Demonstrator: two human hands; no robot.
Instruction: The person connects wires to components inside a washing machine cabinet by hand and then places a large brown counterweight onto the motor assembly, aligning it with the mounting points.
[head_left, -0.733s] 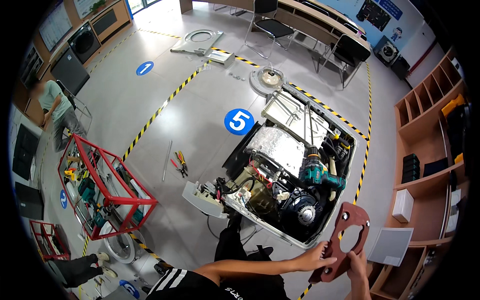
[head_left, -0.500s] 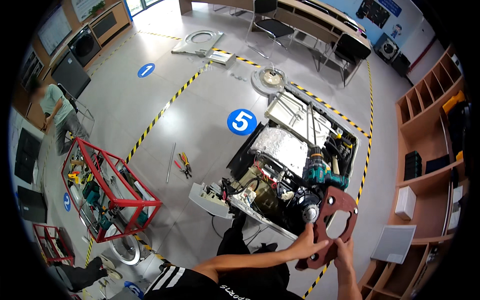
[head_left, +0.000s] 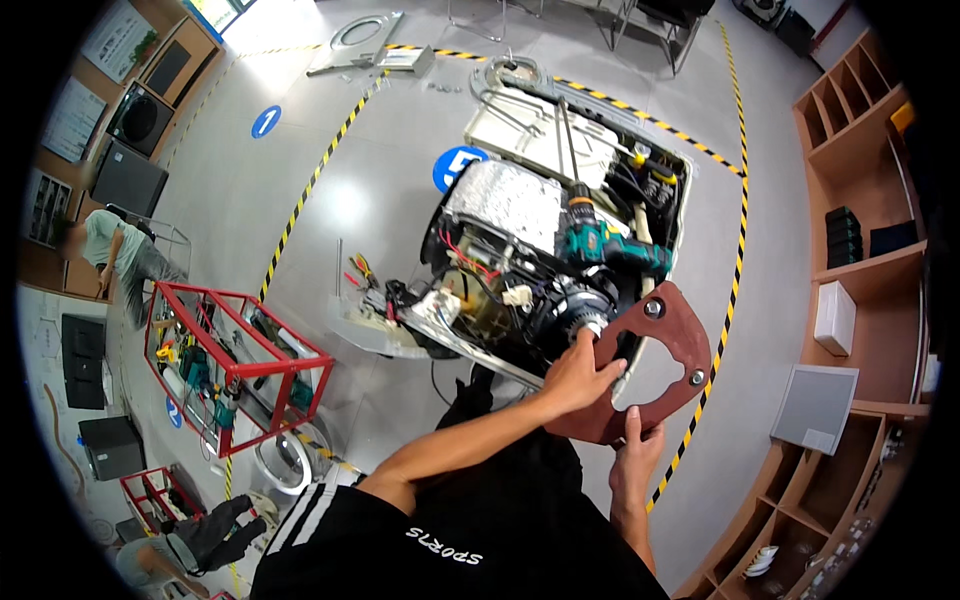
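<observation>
A reddish-brown plate [head_left: 688, 330] with a large irregular opening and metal bolts is held tilted in front of me by both hands. My left hand [head_left: 572, 385] closes on its left side, thumb lying over the face. The left fingertips reach up to a silver toothed gear [head_left: 588, 327]; whether they touch it I cannot tell. Lower down, my right hand [head_left: 637, 460] grips the plate's bottom edge, with the thumb on top and the other fingers mostly hidden. Beyond the plate, a green cordless drill [head_left: 610, 245] rests on an opened appliance [head_left: 540, 130] full of wires and parts.
A red-framed tool rack [head_left: 240, 370] stands at the left, with pliers [head_left: 365, 268] and a metal rod [head_left: 339, 265] on the floor nearby. Wooden shelving [head_left: 868, 250] lines the right. One person [head_left: 125, 250] sits far left; another person [head_left: 170, 560] is at lower left.
My view has shifted, and the appliance now sits further up and left in it. Both hands still hold the plate, now turned differently and higher in the view.
</observation>
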